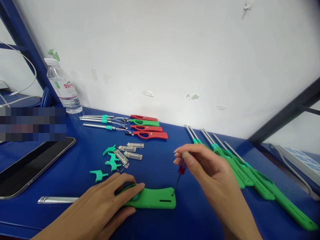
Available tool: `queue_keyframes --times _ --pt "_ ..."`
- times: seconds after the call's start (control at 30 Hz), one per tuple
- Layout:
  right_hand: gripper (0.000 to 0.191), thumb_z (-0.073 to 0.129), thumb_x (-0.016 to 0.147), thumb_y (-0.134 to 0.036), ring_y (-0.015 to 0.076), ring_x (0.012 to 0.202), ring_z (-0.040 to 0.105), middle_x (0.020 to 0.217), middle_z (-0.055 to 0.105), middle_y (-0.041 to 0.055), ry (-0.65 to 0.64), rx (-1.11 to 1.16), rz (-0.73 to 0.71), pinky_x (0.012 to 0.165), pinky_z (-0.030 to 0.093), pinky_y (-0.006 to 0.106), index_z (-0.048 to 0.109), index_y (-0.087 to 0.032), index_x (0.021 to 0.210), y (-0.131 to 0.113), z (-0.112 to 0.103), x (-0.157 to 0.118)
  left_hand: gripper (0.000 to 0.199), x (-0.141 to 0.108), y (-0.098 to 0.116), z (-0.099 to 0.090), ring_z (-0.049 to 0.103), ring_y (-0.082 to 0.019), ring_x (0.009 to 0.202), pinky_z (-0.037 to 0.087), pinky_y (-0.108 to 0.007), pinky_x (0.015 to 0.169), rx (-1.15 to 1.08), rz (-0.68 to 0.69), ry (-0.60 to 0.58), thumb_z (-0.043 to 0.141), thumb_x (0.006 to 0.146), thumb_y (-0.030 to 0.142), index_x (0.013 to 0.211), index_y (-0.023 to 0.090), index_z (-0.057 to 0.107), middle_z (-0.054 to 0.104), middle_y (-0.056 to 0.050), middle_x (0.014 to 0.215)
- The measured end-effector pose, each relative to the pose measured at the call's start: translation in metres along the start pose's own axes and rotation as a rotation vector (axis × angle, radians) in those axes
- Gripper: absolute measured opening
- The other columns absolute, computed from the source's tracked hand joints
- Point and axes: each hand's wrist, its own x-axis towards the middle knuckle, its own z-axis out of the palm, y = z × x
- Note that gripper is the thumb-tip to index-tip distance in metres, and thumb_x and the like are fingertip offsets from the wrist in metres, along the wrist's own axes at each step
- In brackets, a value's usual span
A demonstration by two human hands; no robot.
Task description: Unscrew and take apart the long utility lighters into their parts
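Note:
A green lighter casing (155, 198) lies flat near the table's front edge, its metal tube (58, 200) pointing left. My left hand (110, 203) presses over the trigger end, fingers wrapped round it. Between the thumb and fingers of my right hand (210, 170) is a screwdriver with a red and purple handle (183, 167). Its tip touches the hole at the casing's right end. Behind my left hand lie several teal triggers (99, 175) and clear fuel tanks (133, 155).
Red and green casings (152, 135) with wired metal tubes (97, 125) lie at the back. Several green lighters (262, 185) rest on the right. A water bottle (65, 90) stands back left, behind a dark tablet (35, 166). A white wall rises behind the blue table (155, 166).

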Motion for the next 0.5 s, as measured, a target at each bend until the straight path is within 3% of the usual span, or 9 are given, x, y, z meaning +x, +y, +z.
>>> queue_keyframes --times 0.23,0.37,0.5 --pt "0.01 0.072 0.104 -0.039 0.0099 0.083 0.069 0.096 0.075 -0.0058 -0.035 0.015 0.007 0.073 0.056 0.016 0.082 -0.04 0.101 -0.0057 -0.0006 -0.0007 0.041 0.0003 0.0007 -0.0003 0.077 -0.013 0.114 0.063 -0.022 0.096 0.016 -0.004 0.013 0.045 0.114 0.041 0.154 0.045 0.051 0.073 0.006 0.135" --pt "0.005 0.08 0.097 -0.042 0.0126 0.083 0.063 0.097 0.069 -0.003 -0.16 0.142 0.023 0.075 0.054 0.021 0.084 -0.04 0.094 -0.0092 -0.0046 -0.0027 0.037 0.0031 0.0007 -0.0033 0.079 -0.014 0.103 0.065 -0.02 0.085 0.001 0.028 0.04 0.047 0.112 0.037 0.147 0.041 0.059 0.076 0.004 0.125" --pt "0.007 0.08 0.098 -0.043 0.0141 0.089 0.061 0.094 0.065 -0.0017 -0.235 0.21 0.058 0.077 0.052 0.023 0.085 -0.041 0.093 -0.0088 -0.0084 -0.0044 0.041 0.0026 0.0004 -0.0024 0.078 -0.015 0.105 0.065 -0.022 0.084 -0.017 0.002 0.006 0.05 0.111 0.035 0.151 0.042 0.054 0.074 0.004 0.129"
